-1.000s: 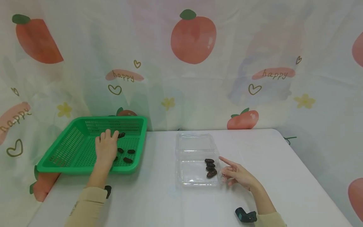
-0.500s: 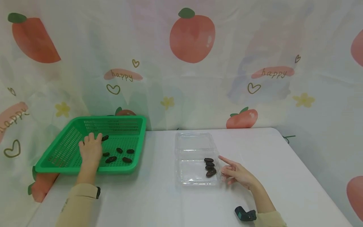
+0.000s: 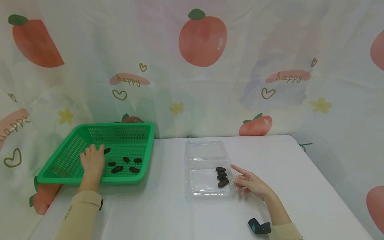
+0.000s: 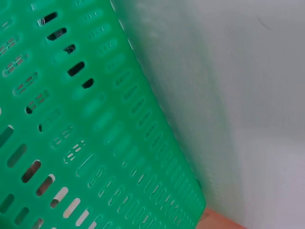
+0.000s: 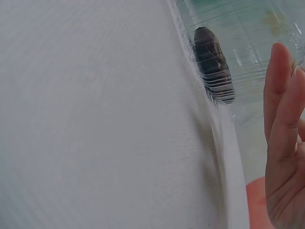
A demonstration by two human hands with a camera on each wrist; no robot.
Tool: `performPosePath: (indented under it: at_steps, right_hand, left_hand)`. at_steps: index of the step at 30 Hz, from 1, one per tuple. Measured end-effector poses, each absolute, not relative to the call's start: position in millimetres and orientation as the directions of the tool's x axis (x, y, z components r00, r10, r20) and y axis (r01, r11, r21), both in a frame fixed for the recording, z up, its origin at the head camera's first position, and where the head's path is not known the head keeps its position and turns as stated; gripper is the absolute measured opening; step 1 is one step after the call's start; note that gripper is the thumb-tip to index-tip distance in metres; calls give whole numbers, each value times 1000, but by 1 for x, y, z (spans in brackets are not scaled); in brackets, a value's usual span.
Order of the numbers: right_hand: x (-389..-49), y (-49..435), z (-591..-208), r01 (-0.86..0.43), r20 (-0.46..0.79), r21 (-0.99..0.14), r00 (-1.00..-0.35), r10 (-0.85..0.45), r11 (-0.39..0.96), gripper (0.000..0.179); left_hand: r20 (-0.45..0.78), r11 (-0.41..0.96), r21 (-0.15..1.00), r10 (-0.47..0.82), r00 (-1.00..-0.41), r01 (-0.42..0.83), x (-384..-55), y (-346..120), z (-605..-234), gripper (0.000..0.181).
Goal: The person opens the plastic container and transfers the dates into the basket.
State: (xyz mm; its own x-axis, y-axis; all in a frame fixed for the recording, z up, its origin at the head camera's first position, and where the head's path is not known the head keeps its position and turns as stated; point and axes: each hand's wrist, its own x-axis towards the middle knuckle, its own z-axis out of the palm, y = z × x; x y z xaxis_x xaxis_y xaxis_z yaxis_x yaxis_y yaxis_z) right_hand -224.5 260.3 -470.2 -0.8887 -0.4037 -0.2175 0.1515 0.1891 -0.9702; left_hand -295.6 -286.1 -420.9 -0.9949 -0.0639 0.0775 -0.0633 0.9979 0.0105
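Observation:
In the head view my left hand (image 3: pixel 93 160) is down inside the green plastic basket (image 3: pixel 151 146), its fingers at a dark brown date (image 3: pixel 107 151) that it pinches on its right side. Several more dates, one of them a larger date (image 3: pixel 117 169), lie on the basket floor to the right of the hand. My right hand (image 3: pixel 253 185) holds the right edge of an open clear plastic box (image 3: pixel 201 181), index finger stretched along it. A column of dates (image 3: pixel 222 174) sits by the box's right wall. The right wrist view shows a date (image 5: pixel 214 67) through the ridged plastic.
The white table (image 3: pixel 168 213) runs back to a printed cloth backdrop (image 3: pixel 210 100). A small black device (image 3: pixel 259 226) sits by the right wrist. The perforated basket wall (image 4: pixel 105 119) fills much of the left wrist view.
My left hand has moved left and slightly nearer inside the basket, with the pinched date moving along. Dates behind its wrist have come into view. The right hand and box have stayed put.

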Motion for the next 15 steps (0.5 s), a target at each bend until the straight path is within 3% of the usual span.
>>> performPosePath:
  at_steps: [15]
  right_hand:
    - [-223, 262, -473, 149, -206, -975, -884, -420, 163, 71]
  left_hand:
    - [-55, 995, -39, -89, -994, -87, -293, -283, -422, 42]
